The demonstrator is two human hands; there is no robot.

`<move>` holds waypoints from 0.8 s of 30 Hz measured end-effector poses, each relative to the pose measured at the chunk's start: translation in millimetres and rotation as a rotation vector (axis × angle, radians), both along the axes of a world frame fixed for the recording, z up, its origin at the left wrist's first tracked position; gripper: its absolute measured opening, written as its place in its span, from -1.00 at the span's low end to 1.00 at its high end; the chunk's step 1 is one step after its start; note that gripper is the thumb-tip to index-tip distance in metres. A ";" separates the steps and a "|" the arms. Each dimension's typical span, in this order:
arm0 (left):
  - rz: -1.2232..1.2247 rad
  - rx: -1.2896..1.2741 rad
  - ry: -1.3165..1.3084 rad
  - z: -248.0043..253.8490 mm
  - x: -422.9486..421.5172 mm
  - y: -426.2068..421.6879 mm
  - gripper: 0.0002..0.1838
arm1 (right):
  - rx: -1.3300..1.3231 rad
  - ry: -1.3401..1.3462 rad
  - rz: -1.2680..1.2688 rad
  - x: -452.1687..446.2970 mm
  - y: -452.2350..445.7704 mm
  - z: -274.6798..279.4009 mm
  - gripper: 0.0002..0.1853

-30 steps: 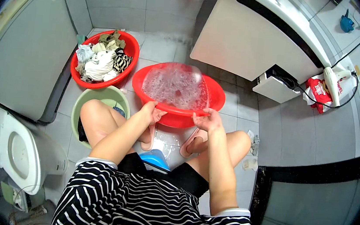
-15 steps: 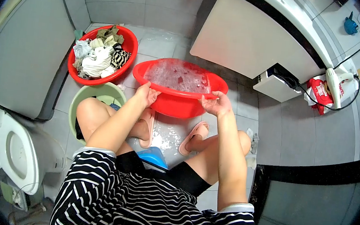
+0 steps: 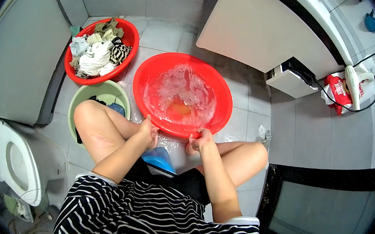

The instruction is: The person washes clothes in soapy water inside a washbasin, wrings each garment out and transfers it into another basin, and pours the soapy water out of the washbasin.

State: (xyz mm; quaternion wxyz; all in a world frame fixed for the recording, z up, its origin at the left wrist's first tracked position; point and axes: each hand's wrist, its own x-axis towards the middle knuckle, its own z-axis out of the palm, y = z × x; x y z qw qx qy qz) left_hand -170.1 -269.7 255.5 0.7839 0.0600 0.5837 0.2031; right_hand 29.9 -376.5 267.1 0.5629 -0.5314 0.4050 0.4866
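Note:
A large red basin (image 3: 139,77) holds shallow soapy water (image 3: 181,91) with white foam floating on it. My left hand (image 3: 150,132) grips the near rim at its left part. Farther right on the same rim, my right hand (image 3: 200,139) has its fingers closed around the edge. The undersides of both grips are partly hidden. The basin looks roughly level on the tiles, in front of my bent knees.
At the back left stands another red basin (image 3: 132,52) heaped with clothes (image 3: 97,56). A pale green basin (image 3: 75,105) with dark cloth sits by my left knee. A toilet (image 3: 20,163) is at left, a white cabinet (image 3: 270,29) at right. Beneath me is a blue object (image 3: 159,159).
The red basin has gone from tilted, its near side raised, to roughly level and closer to me. Both hands came down and toward me with its rim, and the foam spread.

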 end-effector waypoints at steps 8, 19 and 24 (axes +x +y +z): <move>-0.069 0.174 -0.026 8.3 11.7 8.1 -0.55 | 0.060 0.200 0.065 20.9 -10.5 -14.4 -0.69; -0.038 0.340 -0.181 54.8 36.1 62.0 -0.62 | 0.436 0.200 -0.029 57.1 26.4 94.4 -0.71; 0.052 0.338 -0.176 39.5 36.6 55.9 -0.60 | 0.479 0.112 0.012 59.6 25.6 101.0 -0.78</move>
